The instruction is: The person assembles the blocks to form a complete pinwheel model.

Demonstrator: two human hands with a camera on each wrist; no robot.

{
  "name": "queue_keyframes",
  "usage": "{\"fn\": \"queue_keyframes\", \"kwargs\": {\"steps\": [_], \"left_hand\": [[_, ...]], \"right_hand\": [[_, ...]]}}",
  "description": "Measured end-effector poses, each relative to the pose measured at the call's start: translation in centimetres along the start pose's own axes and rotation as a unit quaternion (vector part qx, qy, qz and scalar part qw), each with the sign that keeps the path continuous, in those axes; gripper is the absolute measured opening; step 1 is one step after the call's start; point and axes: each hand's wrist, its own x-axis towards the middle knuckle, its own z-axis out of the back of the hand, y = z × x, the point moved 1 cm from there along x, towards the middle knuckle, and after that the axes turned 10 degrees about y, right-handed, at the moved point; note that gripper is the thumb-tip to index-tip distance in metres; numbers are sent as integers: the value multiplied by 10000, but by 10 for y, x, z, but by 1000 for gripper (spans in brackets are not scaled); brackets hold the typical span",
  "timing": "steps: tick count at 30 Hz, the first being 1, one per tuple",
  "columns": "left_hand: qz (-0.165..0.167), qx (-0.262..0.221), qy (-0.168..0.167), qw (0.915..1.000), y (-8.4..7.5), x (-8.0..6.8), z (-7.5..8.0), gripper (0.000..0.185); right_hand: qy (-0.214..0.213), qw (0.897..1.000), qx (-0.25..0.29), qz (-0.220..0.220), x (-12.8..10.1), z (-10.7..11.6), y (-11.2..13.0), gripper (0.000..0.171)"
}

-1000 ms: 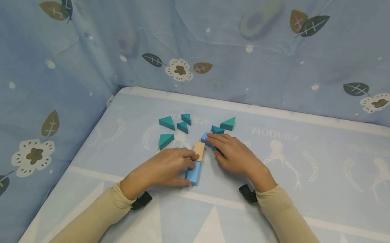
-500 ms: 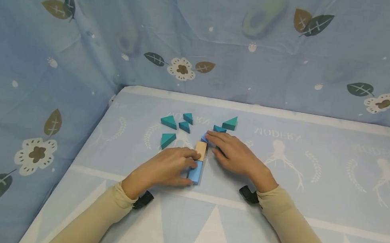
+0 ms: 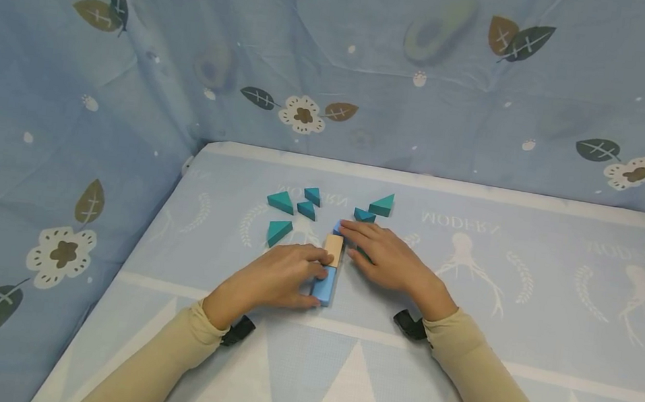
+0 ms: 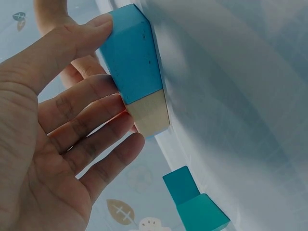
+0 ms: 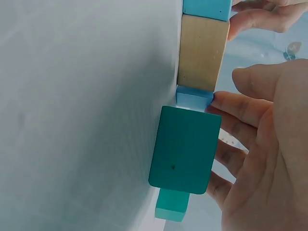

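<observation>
A blue block [image 3: 322, 288] and a tan block [image 3: 332, 250] lie end to end in a row on the mat. My left hand [image 3: 309, 278] grips them from the left. Its thumb [image 4: 91, 31] is on the blue block [image 4: 132, 57] and its fingers lie along the tan block [image 4: 149, 113]. A small light blue block [image 5: 194, 97] sits at the far end of the tan block [image 5: 202, 50]. My right hand [image 3: 354, 241] touches it with straight fingertips [image 5: 226, 101]. The right hand's fingers also lie along a teal block [image 5: 185, 149].
Several teal triangular blocks lie behind the hands, among them one [image 3: 280, 201] at the left, one [image 3: 278, 230] near the left hand and one [image 3: 382, 204] at the right. Blue patterned cloth [image 3: 71, 99] walls the mat [image 3: 528, 284] on the left and behind.
Hands and blocks stay almost where they were. Only the view has shifted slightly.
</observation>
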Motion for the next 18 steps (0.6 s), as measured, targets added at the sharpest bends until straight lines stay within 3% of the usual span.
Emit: {"fn": "queue_keyframes", "kwargs": {"steps": [8,18], "left_hand": [[6,78,8,10000,0,0,0,42],[-9,213,35,9998,-1,0,0,41]], "right_hand": [[-104,9999,-28,133,2,-4,-1,46],[-4,10000,37,-2,2,-5,-1,46]]}}
